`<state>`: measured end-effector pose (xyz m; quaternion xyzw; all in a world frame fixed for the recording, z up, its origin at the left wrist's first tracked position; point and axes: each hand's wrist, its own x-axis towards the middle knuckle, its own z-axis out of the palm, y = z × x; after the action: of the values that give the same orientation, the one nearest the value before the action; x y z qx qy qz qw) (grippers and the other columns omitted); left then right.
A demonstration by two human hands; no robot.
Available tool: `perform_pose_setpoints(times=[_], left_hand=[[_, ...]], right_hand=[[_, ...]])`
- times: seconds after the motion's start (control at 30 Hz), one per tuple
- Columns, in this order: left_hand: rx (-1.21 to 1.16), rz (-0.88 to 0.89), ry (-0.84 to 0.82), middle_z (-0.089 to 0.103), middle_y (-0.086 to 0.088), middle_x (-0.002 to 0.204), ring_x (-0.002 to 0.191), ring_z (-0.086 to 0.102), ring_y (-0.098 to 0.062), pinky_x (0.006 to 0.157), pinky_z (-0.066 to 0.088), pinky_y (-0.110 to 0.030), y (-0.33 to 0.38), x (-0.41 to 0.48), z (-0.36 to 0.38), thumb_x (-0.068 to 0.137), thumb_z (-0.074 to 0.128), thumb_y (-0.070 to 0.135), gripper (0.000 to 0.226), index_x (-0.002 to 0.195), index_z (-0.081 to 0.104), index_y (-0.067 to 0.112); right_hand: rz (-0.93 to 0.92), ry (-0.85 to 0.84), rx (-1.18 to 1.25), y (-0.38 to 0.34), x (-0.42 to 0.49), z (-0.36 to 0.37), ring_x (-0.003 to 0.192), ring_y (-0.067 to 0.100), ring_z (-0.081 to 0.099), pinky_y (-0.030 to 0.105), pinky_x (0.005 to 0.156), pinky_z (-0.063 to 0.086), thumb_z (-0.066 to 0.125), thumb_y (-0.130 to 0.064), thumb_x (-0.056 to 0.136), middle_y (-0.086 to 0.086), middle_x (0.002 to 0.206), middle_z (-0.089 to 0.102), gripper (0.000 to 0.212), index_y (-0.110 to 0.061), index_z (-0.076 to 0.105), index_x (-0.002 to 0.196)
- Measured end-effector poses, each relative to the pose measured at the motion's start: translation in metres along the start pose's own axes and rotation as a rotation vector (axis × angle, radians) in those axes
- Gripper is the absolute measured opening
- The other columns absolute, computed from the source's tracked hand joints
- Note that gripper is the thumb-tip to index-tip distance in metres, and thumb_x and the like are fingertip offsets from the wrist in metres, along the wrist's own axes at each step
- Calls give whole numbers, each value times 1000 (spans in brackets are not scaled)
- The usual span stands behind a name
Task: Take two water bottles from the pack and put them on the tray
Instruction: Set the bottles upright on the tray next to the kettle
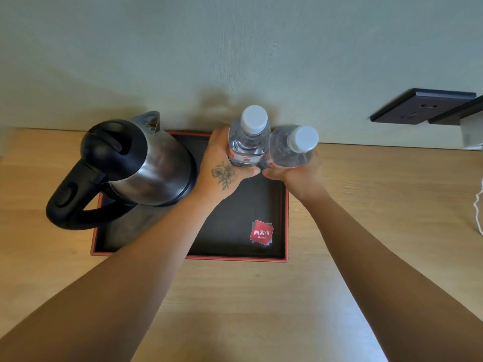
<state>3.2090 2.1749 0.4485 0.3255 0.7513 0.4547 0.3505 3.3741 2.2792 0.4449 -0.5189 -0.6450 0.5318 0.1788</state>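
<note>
Each hand's grip is clamped on a water bottle: the left hand (222, 168) holds the left bottle (248, 138), the right hand (298, 176) the right bottle (292, 147), over the tray's (235, 253) far right corner, beside the kettle (146, 163) on the counter (366, 205).

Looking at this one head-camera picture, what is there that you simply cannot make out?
- Bottle bases: the left hand and right hand cover the lower parts of the left bottle and right bottle, so whether they touch the tray is unclear.
- Bottle label text: too small.
- The pack: not in view.
- Wall socket: partly cut off by the right edge.
- Kettle base: hidden by its body.
</note>
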Motion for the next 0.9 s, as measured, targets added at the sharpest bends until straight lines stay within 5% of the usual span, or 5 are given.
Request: perform_pose_setpoints(times=[0.2, 0.47, 0.6, 0.77, 0.9], left_hand=[[-22, 34, 9, 66, -13, 146, 137, 65, -28, 117, 54, -45, -1, 1, 2, 64, 104, 4, 91, 130, 53, 39], [-31, 24, 3, 63, -15, 150, 140, 63, -29, 118, 53, -39, -2, 1, 3, 66, 102, 2, 95, 130, 48, 46], [16, -6, -31, 61, -16, 151, 140, 63, -28, 114, 51, -29, 2, 0, 0, 66, 103, 0, 96, 147, 52, 14], [84, 42, -74, 62, -14, 150, 141, 62, -30, 120, 52, -51, 14, -6, -13, 67, 103, 5, 94, 146, 54, 8], [61, 81, -44, 60, -5, 149, 141, 61, -26, 123, 49, -53, 37, -23, -33, 67, 101, 20, 96, 147, 50, 13]], right_hand=[[14, -3, -49, 4, 5, -2, 85, -21, 69, -3, 70, 50, 100, -7, 68, -1, 114, 77, 65, -12, 70, 126], [-11, 0, -79, 7, 2, 0, 89, -22, 68, -2, 72, 50, 98, -10, 72, -4, 113, 76, 62, -10, 70, 128], [-31, -6, -100, 2, -4, 1, 97, -23, 66, -5, 76, 48, 97, -11, 76, -3, 122, 73, 66, -12, 66, 134], [-90, 0, -110, -9, -17, -2, 130, 13, 63, 15, 99, 52, 99, -22, 73, 1, 142, 65, 87, -16, 53, 147], [-181, 31, -123, -27, -36, -18, 137, 15, 57, 43, 120, 47, 97, -27, 74, -5, 147, 59, 92, -18, 47, 150]])
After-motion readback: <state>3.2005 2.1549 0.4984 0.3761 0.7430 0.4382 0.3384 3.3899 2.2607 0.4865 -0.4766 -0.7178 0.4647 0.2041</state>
